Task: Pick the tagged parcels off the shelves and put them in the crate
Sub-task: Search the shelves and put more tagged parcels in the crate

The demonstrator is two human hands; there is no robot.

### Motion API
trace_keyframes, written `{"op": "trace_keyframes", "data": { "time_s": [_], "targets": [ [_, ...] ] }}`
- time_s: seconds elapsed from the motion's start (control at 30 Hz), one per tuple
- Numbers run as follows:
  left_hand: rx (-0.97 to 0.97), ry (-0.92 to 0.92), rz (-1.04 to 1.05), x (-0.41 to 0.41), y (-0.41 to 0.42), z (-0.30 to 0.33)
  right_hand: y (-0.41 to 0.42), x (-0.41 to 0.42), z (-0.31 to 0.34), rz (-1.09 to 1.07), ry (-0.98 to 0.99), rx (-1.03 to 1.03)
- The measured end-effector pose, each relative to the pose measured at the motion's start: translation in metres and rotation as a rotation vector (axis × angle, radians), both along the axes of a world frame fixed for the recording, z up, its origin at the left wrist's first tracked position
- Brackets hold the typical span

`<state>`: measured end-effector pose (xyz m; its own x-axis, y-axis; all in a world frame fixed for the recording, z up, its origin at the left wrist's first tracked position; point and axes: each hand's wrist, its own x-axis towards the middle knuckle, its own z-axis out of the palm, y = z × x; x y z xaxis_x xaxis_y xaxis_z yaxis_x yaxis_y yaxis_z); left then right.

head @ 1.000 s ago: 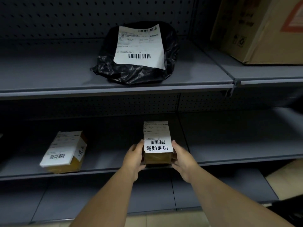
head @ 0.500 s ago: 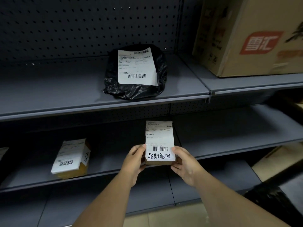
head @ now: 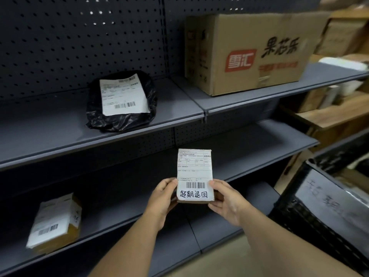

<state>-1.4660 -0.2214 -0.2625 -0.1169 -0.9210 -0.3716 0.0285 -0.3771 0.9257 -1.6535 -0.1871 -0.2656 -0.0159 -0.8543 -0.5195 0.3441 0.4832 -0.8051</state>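
A small brown parcel (head: pixel 194 172) with a white shipping label and a handwritten tag is lifted clear of the middle shelf. My left hand (head: pixel 162 198) grips its lower left edge and my right hand (head: pixel 225 200) grips its lower right edge. A black crate (head: pixel 295 212) with a white handwritten label stands at the lower right, close to my right forearm. A black plastic-bag parcel (head: pixel 119 118) with a printed label lies on the upper shelf. A yellow-brown labelled parcel (head: pixel 55 218) lies at the left of the middle shelf.
A large cardboard carton (head: pixel 245 52) with red and black print stands on the upper shelf (head: pixel 50 134) at the right. Wooden shelving with more boxes (head: pixel 339 108) lies further right. A perforated back panel closes the grey shelves.
The parcel has come off the middle shelf and is held out in front of it. The view has swung right, bringing the black crate and the wooden shelving into sight.
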Motion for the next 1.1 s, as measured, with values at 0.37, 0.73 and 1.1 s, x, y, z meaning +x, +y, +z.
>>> {"op": "trace_keyframes", "data": {
  "time_s": [0.37, 0.73, 1.1],
  "targets": [
    [-0.464, -0.755, -0.223, -0.099, -0.028, 0.028, 0.048, -0.107, 0.019, -0.402, 0.104, -0.103],
    [-0.987, -1.039, -0.465, -0.257, -0.029, 0.057, 0.1, -0.235, 0.047, -0.792, 0.181, -0.147],
    [-1.127, -1.031, -0.598, -0.415, -0.039, 0.075, 0.114, -0.36, 0.057, -0.937, 0.166, -0.123]
  ]
}}
